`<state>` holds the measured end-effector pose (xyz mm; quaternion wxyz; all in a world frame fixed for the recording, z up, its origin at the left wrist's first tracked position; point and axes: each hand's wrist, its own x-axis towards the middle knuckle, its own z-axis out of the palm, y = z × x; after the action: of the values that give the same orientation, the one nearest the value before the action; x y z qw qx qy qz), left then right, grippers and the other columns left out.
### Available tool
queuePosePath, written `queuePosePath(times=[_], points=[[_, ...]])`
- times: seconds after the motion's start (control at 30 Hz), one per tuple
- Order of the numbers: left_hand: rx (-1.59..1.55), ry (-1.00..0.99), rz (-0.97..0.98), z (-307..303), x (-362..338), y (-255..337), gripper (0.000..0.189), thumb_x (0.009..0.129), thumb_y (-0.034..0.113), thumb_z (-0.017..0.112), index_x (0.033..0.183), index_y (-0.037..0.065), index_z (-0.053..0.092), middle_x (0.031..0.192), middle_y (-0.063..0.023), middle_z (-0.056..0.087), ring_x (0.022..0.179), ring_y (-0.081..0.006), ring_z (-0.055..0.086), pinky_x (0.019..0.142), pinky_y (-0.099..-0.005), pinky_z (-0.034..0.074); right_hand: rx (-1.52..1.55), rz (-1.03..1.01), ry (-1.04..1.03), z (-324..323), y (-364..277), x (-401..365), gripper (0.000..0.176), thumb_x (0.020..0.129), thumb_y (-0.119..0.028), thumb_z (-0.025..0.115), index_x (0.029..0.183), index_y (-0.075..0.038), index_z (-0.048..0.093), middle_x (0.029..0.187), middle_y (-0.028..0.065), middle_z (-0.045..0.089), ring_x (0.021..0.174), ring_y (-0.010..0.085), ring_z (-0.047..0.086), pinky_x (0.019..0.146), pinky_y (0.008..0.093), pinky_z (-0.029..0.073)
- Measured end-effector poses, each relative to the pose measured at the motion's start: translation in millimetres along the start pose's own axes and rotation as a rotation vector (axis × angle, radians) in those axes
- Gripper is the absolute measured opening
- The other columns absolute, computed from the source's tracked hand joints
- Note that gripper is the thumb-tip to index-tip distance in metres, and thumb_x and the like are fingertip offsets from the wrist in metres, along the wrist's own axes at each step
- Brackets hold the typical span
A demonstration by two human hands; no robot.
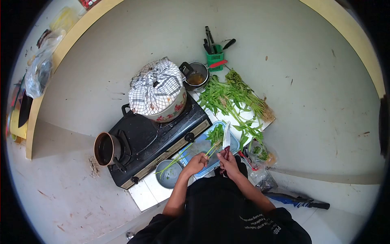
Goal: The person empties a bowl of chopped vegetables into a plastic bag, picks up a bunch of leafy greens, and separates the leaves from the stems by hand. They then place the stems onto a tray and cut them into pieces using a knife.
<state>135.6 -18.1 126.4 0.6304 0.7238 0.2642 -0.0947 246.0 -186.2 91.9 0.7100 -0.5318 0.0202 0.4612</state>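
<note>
My left hand (196, 163) is closed around long green vegetable stems (210, 151), which reach over a blue tray (234, 142). A knife (226, 136) with a dark red handle is gripped in my right hand (229, 162), its blade pointing away from me, close to the stems. Some cut leafy greens (216, 133) lie in the tray beside the blade. To the left of my left hand stands a grey bowl (169, 179) with a few stem pieces across it. Beyond the tray, a large heap of leafy greens (221, 95) with roots spreads over the white tiles.
A black gas stove (136, 138) carries a large pot (172, 106) with a checked cloth (156, 85) tied on top, and a small saucepan (106, 148). Behind are another pan (197, 77) and a green basket (215, 61) of utensils. Plastic bags (262, 156) lie right.
</note>
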Motion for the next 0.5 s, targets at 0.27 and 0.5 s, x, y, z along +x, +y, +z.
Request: queuePosePath(times=[0.27,0.5], points=[[-0.073,-0.078,-0.073,16.3,6.3,-27.3,0.023,0.103,0.023,0.046,0.103,0.003,0.059,0.070,-0.0002,0.055,0.058,-0.0092,0.048,0.051,-0.0265,0.038,0.010,0.059,0.128,10.4,9.6,16.7,0.027,0.089,-0.018,0.075,0.108,-0.011,0.057,0.075,-0.0053,0.051,0.060,0.0055,0.046,0.049,0.0219,0.035],[-0.291,-0.099,-0.274,20.2,-13.8,-10.1,0.026,0.105,0.027,0.045,0.109,0.004,0.057,0.072,0.0015,0.053,0.054,-0.0072,0.045,0.049,-0.0228,0.036,-0.055,0.055,0.237,2.2,13.6,27.0,0.027,0.088,-0.019,0.077,0.108,-0.012,0.059,0.079,-0.0048,0.055,0.063,0.0064,0.048,0.051,0.0227,0.037]])
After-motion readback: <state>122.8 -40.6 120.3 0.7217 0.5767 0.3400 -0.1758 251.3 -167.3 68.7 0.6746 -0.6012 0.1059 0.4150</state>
